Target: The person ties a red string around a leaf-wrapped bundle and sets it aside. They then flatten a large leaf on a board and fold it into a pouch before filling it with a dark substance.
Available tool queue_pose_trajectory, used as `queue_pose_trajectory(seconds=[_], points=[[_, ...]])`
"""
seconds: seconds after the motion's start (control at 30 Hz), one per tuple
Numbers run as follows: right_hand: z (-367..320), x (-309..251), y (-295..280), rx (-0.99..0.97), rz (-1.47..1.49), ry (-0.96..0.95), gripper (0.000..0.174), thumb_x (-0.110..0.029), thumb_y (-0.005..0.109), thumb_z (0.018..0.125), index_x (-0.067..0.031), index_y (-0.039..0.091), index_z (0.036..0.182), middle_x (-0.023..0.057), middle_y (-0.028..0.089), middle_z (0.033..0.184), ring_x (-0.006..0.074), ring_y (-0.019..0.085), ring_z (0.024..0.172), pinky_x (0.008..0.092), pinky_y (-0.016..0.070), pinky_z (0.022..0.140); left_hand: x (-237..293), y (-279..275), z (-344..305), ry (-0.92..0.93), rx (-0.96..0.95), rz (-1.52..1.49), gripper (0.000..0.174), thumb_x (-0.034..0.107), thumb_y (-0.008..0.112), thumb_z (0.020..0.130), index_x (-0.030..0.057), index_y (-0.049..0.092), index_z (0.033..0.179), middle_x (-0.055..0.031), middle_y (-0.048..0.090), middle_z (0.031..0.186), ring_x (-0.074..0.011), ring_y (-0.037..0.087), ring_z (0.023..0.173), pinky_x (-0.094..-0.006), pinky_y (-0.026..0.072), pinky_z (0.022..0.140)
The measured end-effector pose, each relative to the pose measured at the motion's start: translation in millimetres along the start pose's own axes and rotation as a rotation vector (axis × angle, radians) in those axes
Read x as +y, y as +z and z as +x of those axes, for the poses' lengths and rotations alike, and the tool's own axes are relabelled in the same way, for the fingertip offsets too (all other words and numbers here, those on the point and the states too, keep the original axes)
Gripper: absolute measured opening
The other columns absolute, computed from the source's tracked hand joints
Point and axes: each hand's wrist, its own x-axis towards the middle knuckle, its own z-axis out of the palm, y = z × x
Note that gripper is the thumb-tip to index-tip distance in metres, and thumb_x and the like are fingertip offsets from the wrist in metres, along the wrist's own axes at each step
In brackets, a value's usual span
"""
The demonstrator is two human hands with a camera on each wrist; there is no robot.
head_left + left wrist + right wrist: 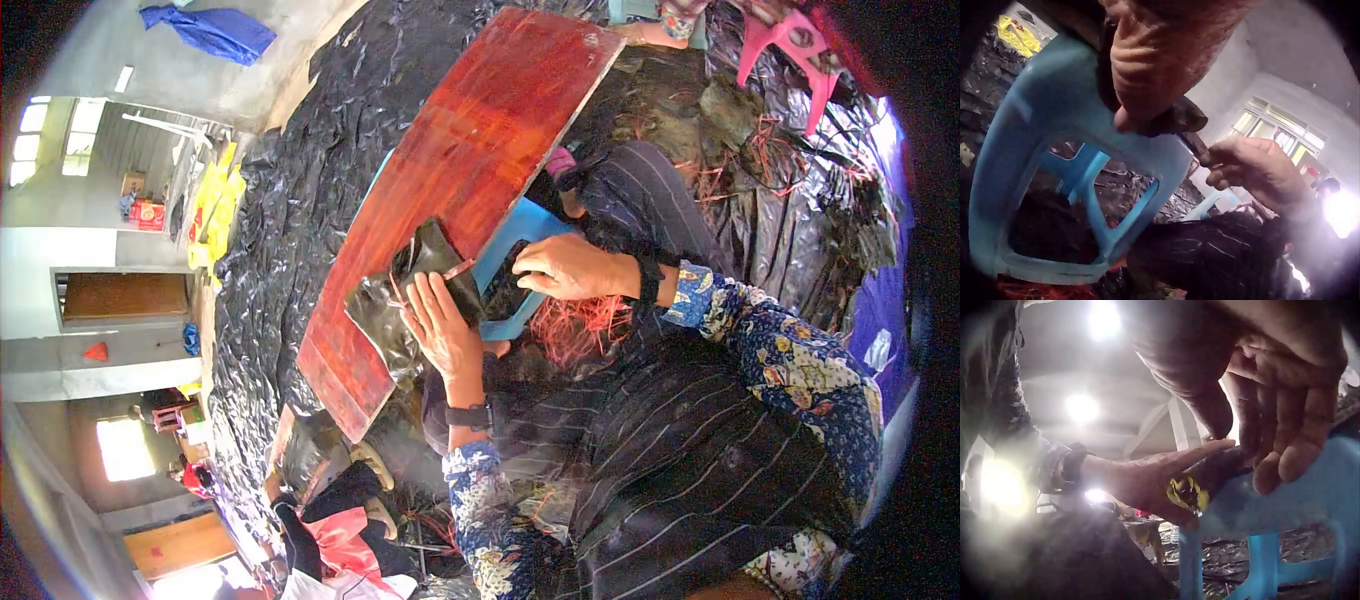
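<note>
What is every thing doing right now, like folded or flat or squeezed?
leaf bundle, folded up, lying on the red board.
red board, lying flat across the blue stool.
left hand, fingers straight, pressing the leaf bundle.
right hand, fingers curled, pinching the tie strip.
tie strip, runs from leaf bundle to right hand.

The head camera looked down from above at the blue stool (525, 245), the left hand (445, 330) and the right hand (565, 265). Each wrist camera sat very close under its own hand. It looked up past the stool at the other hand. All three views shared the stool's edge.
</note>
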Motion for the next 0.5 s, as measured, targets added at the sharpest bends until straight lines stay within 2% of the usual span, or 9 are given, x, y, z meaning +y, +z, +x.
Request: queue_pose_trajectory(seconds=[0.1, 0.13, 0.17, 0.23, 0.3, 0.37, 0.43, 0.47, 0.5], points=[[-6, 5, 0, -0.014, 0.001, 0.003, 0.023, -0.021, 0.060, 0.087, 0.0008, 0.062, 0.096, 0.0168, 0.065, 0.095, 0.0362, 0.062, 0.086, 0.0431, 0.0490, 0.074, -12, 0, 1, 0.037, -0.005, -0.068, 0.056, 0.008, 0.049, 0.084, 0.0037, 0.039, 0.138, -0.0141, 0.040, 0.144, -0.0313, 0.036, 0.135, -0.0494, 0.0263, 0.109], [-7, 5, 0, -0.027, -0.018, 0.013, 0.024, -0.022, 0.060, 0.088, 0.0011, 0.062, 0.096, 0.0166, 0.065, 0.095, 0.0360, 0.062, 0.087, 0.0432, 0.0491, 0.075, -14, 0, 3, 0.048, 0.063, -0.077, 0.054, 0.005, 0.051, 0.082, 0.0036, 0.045, 0.135, -0.0144, 0.049, 0.137, -0.0305, 0.044, 0.129, -0.0462, 0.0312, 0.107], [-7, 4, 0, -0.027, -0.016, 0.011, 0.024, -0.022, 0.060, 0.088, 0.0011, 0.062, 0.096, 0.0166, 0.065, 0.095, 0.0360, 0.062, 0.087, 0.0432, 0.0491, 0.075, -18, 1, 4, 0.048, 0.063, -0.074, 0.054, 0.005, 0.051, 0.082, 0.0036, 0.045, 0.135, -0.0144, 0.049, 0.137, -0.0305, 0.044, 0.129, -0.0462, 0.0312, 0.107], [-10, 3, 0, -0.027, -0.013, -0.008, 0.025, -0.022, 0.058, 0.089, 0.0013, 0.062, 0.096, 0.0165, 0.065, 0.095, 0.0357, 0.062, 0.089, 0.0434, 0.0491, 0.076, -25, 5, 7, -0.055, 0.193, -0.305, 0.052, 0.000, 0.053, 0.078, 0.0037, 0.051, 0.129, -0.0150, 0.057, 0.126, -0.0308, 0.055, 0.118, -0.0422, 0.0399, 0.101], [-9, 5, 4, -0.038, 0.008, -0.011, 0.025, -0.022, 0.058, 0.089, 0.0010, 0.062, 0.097, 0.0164, 0.066, 0.095, 0.0360, 0.061, 0.089, 0.0437, 0.0489, 0.076, -28, -6, 13, -0.218, 0.355, -0.595, 0.049, -0.006, 0.055, 0.074, 0.0019, 0.056, 0.123, -0.0167, 0.064, 0.116, -0.0336, 0.062, 0.106, -0.0386, 0.0480, 0.091], [-7, 4, 5, -0.056, 0.033, -0.016, 0.025, -0.022, 0.057, 0.089, 0.0007, 0.062, 0.097, 0.0163, 0.066, 0.095, 0.0362, 0.061, 0.089, 0.0440, 0.0487, 0.076, -46, -13, 17, -0.431, 0.394, -0.725, 0.039, 0.000, 0.057, 0.082, -0.0022, 0.056, 0.121, -0.0186, 0.064, 0.116, -0.0348, 0.061, 0.105, -0.0385, 0.0484, 0.088], [-5, 0, 3, -0.128, 0.033, 0.043, 0.023, -0.021, 0.057, 0.089, 0.0002, 0.062, 0.095, 0.0155, 0.066, 0.092, 0.0357, 0.061, 0.086, 0.0440, 0.0482, 0.074, -56, -37, 24, -0.603, 0.512, -0.600, 0.028, 0.009, 0.058, 0.091, -0.0053, 0.059, 0.114, -0.0185, 0.067, 0.107, -0.0292, 0.064, 0.093, -0.0379, 0.0486, 0.086], [-4, -2, 3, -0.130, 0.033, 0.038, 0.023, -0.021, 0.057, 0.089, 0.0002, 0.062, 0.095, 0.0155, 0.066, 0.092, 0.0357, 0.061, 0.086, 0.0440, 0.0482, 0.074, -85, -28, 15, -0.672, 0.474, -0.728, 0.037, 0.021, 0.059, 0.094, -0.0059, 0.055, 0.118, -0.0174, 0.063, 0.114, -0.0265, 0.061, 0.096, -0.0374, 0.0470, 0.088], [-5, -4, 3, -0.122, 0.065, 0.055, 0.022, -0.020, 0.057, 0.088, 0.0000, 0.063, 0.095, 0.0152, 0.066, 0.091, 0.0354, 0.061, 0.085, 0.0438, 0.0478, 0.072, -89, -38, 19, -0.804, 0.529, -1.064, 0.044, 0.024, 0.058, 0.094, -0.0061, 0.049, 0.124, -0.0161, 0.059, 0.121, -0.0258, 0.058, 0.102, -0.0372, 0.0453, 0.091]])
